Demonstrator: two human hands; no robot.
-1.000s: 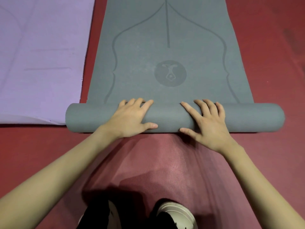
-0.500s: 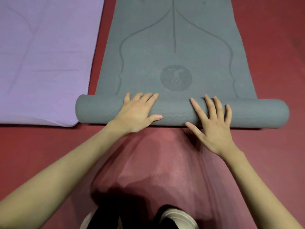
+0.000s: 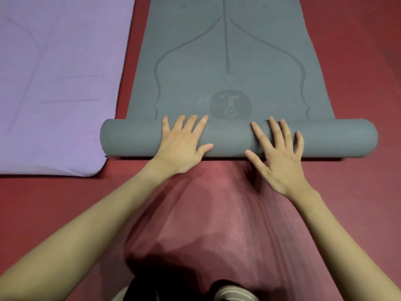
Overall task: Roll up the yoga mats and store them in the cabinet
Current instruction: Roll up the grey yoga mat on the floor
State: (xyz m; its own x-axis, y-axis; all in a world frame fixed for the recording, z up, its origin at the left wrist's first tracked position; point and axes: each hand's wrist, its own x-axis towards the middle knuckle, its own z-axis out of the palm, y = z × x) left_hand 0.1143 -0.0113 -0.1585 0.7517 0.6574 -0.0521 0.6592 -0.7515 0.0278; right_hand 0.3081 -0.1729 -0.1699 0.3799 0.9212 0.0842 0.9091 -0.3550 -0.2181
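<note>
Two yoga mats are seen: one grey mat (image 3: pixel 227 61), partly rolled, and one purple mat (image 3: pixel 56 83), laid flat. Two hands are counted, left hand (image 3: pixel 182 144) and right hand (image 3: pixel 280 157).

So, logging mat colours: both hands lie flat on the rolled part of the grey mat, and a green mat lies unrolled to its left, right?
Not quite: in the head view the unrolled mat to the left is purple, not green. Left hand and right hand do lie flat on the grey mat roll.

Matt, finely ribbed grey mat (image 3: pixel 227 61); matt lilac mat (image 3: pixel 60 83).

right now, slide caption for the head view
Both hands, left hand and right hand, press flat on a half-rolled grey yoga mat.
</note>
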